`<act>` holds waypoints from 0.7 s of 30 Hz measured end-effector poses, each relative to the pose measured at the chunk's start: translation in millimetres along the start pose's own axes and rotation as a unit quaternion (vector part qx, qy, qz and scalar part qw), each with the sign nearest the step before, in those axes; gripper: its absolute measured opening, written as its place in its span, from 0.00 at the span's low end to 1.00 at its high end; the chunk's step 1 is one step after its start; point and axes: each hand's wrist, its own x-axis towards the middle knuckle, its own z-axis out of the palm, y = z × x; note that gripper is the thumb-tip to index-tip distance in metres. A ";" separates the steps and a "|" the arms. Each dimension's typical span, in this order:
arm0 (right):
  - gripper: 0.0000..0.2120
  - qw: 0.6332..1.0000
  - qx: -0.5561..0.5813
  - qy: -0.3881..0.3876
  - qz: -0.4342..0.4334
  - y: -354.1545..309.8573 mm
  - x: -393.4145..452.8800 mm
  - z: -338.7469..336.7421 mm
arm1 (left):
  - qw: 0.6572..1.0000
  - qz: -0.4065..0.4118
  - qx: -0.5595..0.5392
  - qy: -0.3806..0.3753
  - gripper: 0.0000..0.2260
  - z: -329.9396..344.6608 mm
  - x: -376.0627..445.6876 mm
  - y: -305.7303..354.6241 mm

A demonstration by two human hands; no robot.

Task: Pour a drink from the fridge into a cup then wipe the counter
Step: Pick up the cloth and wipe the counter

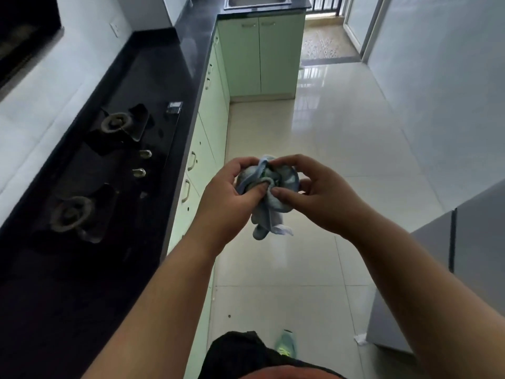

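Note:
A crumpled light-blue cloth [273, 201] hangs in the air over the floor, gripped from both sides. My left hand [232, 198] holds its left part, with the thumb pressed into the folds. My right hand [314, 192] pinches its right part between the fingertips and thumb. One end of the cloth dangles below both hands. The black counter [153, 77] runs along the left. The grey fridge [437, 269] stands at the right edge with its door closed. No cup or drink is in view.
A two-burner gas hob [109, 165] with two knobs is set into the counter. Light-green cabinets [259, 56] line the left side and far end. A steel sink [257, 1] sits at the far end. The tiled floor [314, 132] stretches ahead toward a balcony door.

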 end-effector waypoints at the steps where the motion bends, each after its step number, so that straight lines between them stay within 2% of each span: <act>1: 0.19 1.000 -0.002 0.005 0.004 3.1 6.2 -6.8 | 1.000 0.003 0.006 -0.007 0.15 4.5 11.1 1.3; 10: 0.19 0.998 -0.024 0.041 0.035 37.5 90.9 -62.9 | 0.997 0.029 0.015 -0.064 0.16 41.5 134.9 -3.0; 21: 0.19 0.991 -0.072 0.093 0.070 63.5 274.6 -128.6 | 0.994 0.036 0.001 -0.105 0.14 56.1 351.4 3.6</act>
